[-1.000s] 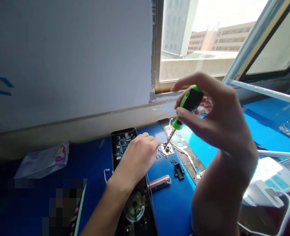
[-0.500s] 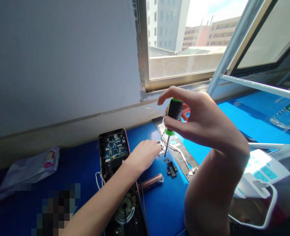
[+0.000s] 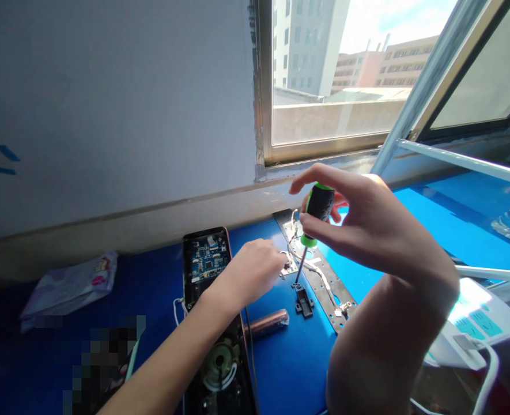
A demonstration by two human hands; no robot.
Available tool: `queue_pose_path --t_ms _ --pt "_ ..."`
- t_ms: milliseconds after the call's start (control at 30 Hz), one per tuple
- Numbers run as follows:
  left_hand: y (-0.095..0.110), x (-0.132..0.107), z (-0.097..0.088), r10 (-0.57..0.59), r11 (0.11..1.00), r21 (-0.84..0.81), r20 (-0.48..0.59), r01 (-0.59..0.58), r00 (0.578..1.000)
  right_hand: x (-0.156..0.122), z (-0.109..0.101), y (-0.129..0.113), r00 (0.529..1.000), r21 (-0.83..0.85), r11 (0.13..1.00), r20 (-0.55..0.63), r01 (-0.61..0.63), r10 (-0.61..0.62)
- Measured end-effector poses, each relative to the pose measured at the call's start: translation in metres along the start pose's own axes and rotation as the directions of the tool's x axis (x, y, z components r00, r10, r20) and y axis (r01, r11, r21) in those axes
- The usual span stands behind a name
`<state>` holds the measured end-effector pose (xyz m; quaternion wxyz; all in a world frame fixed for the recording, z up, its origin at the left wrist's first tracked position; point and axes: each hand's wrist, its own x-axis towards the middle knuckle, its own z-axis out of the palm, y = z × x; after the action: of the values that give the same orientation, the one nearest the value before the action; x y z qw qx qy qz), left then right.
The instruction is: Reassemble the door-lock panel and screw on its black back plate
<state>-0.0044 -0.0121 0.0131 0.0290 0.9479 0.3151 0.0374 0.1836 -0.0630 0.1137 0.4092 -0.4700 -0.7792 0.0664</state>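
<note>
My right hand [image 3: 345,213] grips a screwdriver [image 3: 321,203] with a black and green handle, thumb and fingers around it. Its thin shaft slants down, and the tip meets or nearly meets the upper end of a small black plastic bracket [image 3: 304,302] on the blue tabletop. My left hand [image 3: 259,268] is closed, palm down, beside a small shiny metal-and-white piece [image 3: 288,265]. What its fingers pinch is hidden. Below my left forearm lies an open device casing [image 3: 205,232] with a circuit board [image 3: 207,256] and a round speaker-like part [image 3: 220,360].
A black perforated strip [image 3: 324,288] with white wires lies beyond the bracket. A copper-coloured cylinder [image 3: 267,324] rests by the casing. A folded packet [image 3: 71,291] is at left. White metal bars [image 3: 462,158] and a white power strip [image 3: 453,340] are at right.
The screwdriver tip has come down to the upper end of the black bracket. My left hand stays closed near the metal piece. The view has turned slightly left.
</note>
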Motion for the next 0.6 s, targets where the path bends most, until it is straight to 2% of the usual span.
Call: queue_pose_path --t_ms 33,67,133,200,267,300,367,433,500,600 --pt "-0.002 -0.008 -0.004 0.012 1.0 -0.004 -0.121 -0.013 0.993 0.0 0.0 0.0 1.0 0.018 1.0 0.001 0.007 -0.007" --pt "-0.004 -0.017 -0.008 0.005 1.0 -0.005 -0.279 -0.007 0.96 0.0 0.0 0.0 1.0 0.036 0.999 0.003 0.014 -0.014" --pt "-0.01 -0.037 -0.013 -0.045 0.999 -0.021 -0.532 0.04 0.845 0.001 0.002 0.0 0.999 0.067 0.997 0.009 0.035 -0.036" --pt "-0.017 -0.058 -0.013 -0.146 0.989 -0.08 -0.683 0.125 0.715 0.003 0.005 -0.003 0.998 0.079 0.995 0.003 0.059 -0.06" --pt "-0.024 -0.077 -0.009 -0.279 0.958 -0.181 -0.775 0.223 0.568 0.006 0.01 -0.007 0.997 0.079 0.994 -0.018 0.077 -0.076" --pt "-0.027 -0.084 -0.005 -0.352 0.933 -0.249 -0.786 0.261 0.509 0.007 0.013 -0.01 0.996 0.084 0.993 -0.033 0.085 -0.082" --pt "-0.033 -0.097 0.007 -0.498 0.866 -0.408 -0.75 0.288 0.435 0.011 0.02 -0.016 0.993 0.106 0.989 -0.063 0.103 -0.096" --pt "-0.037 -0.107 0.021 -0.614 0.788 -0.564 -0.685 0.248 0.392 0.015 0.028 -0.022 0.987 0.144 0.98 -0.099 0.137 -0.124" --pt "-0.039 -0.113 0.035 -0.685 0.711 -0.681 -0.615 0.175 0.391 0.019 0.037 -0.029 0.978 0.175 0.969 -0.141 0.176 -0.153" --pt "-0.037 -0.12 0.048 -0.725 0.606 -0.792 -0.509 0.078 0.465 0.023 0.052 -0.04 0.962 0.214 0.949 -0.199 0.23 -0.188"
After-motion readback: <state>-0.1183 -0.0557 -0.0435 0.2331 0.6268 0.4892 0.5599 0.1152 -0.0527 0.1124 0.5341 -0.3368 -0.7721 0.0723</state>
